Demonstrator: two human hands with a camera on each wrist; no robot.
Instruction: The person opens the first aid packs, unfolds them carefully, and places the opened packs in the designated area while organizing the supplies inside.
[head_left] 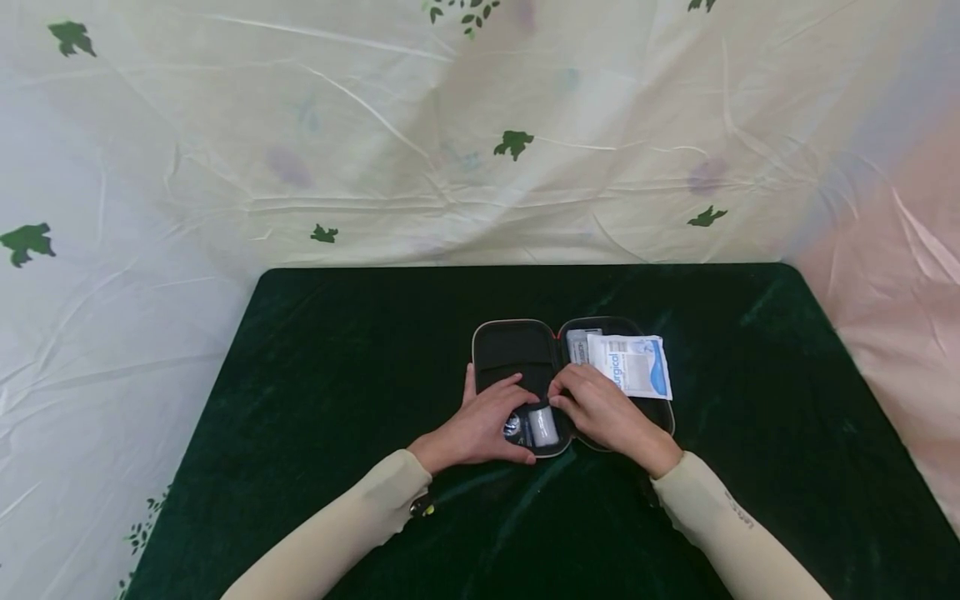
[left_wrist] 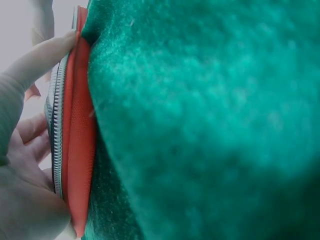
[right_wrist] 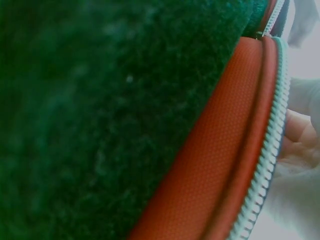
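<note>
An unzipped first-aid case lies spread on the green table, with a black-lined left half (head_left: 513, 343) and a right half (head_left: 660, 412). My left hand (head_left: 480, 421) rests over the left half, fingers spread, its thumb at the near edge. Beside that thumb, a white roll-like packet (head_left: 543, 427) and a dark round-marked packet (head_left: 513, 427) lie in the left half. My right hand (head_left: 603, 408) reaches across the right half, thumb and fingertips together near the hinge; whether they pinch anything is hidden. Under it, a white-and-blue surgical packet (head_left: 645, 371) partly covers a grey packet (head_left: 579, 346).
Dark green velvet cloth (head_left: 337, 358) covers the table around the case. White patterned fabric (head_left: 375, 167) hangs behind the table. The wrist views show the case's orange outer shell (left_wrist: 80, 135) and its zipper teeth (right_wrist: 267, 150).
</note>
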